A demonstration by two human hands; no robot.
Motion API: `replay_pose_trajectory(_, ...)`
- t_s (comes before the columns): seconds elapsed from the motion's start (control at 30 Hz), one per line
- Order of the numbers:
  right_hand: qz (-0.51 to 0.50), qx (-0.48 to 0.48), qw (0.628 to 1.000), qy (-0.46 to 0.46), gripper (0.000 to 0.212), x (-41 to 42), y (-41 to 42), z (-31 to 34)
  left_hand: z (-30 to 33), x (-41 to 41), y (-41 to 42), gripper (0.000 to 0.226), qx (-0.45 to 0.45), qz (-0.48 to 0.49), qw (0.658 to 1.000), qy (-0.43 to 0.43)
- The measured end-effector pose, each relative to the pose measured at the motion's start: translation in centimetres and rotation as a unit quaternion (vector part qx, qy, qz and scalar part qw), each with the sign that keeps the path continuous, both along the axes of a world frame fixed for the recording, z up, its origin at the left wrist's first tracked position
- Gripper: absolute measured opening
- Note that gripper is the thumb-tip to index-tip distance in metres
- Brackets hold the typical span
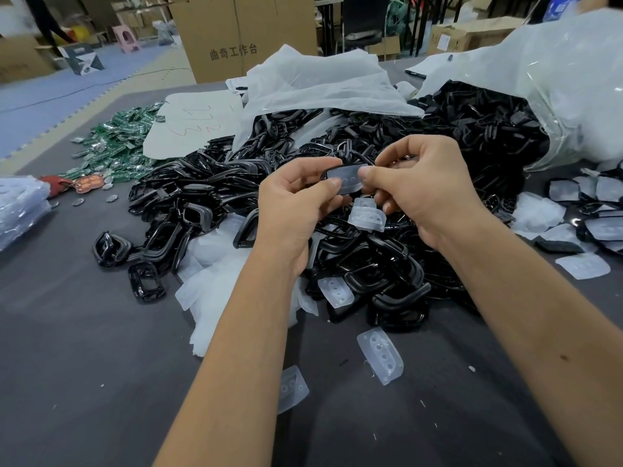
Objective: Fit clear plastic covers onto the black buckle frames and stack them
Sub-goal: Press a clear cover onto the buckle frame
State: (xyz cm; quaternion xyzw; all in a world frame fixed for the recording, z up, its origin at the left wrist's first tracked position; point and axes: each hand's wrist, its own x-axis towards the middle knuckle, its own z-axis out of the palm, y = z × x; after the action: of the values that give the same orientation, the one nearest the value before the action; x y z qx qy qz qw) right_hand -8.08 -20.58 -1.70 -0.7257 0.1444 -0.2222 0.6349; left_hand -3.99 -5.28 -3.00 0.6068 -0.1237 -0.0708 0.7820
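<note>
Left hand (296, 200) pinches black buckle frame (328, 172) mid-worktop above the frame pile (371, 264); right hand (421, 187) thumb-presses clear cover (347, 178) into it. Spare covers (367, 217) dangle under right fingers; uneven pressure may seat crooked or drop them.

We see a heap of glossy black buckle frames (337, 210) spread over a dark grey table cloth (84, 348), with milky, translucent covers (380, 354) scattered on it, each marked by a row of small round dimples. To the left lie green circuit boards (116, 143) and a white sheet (195, 126) scrawled with faint red marks. Behind stand a brown cardboard box (242, 35) printed with dark characters, and blue floor mats (50, 99).
</note>
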Motion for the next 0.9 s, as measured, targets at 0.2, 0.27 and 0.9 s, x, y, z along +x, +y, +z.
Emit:
replay_pose_trajectory(0.2,-0.014,-0.019,1.0,0.004,0.016,0.11,-0.09,-0.12,-0.07,0.08,-0.02,0.022,0.004,-0.007,1.0,-0.008)
replay_pose_trajectory(0.27,-0.014,-0.022,1.0,0.001,0.015,0.12,-0.07,-0.22,-0.07,0.18,0.06,0.022,0.001,-0.01,1.0,-0.004)
replay_pose_trajectory(0.9,0.1,0.118,0.987,0.039,0.01,0.02,-0.59,-0.33,-0.24,0.04,-0.12,0.016,-0.017,0.001,1.0,0.009)
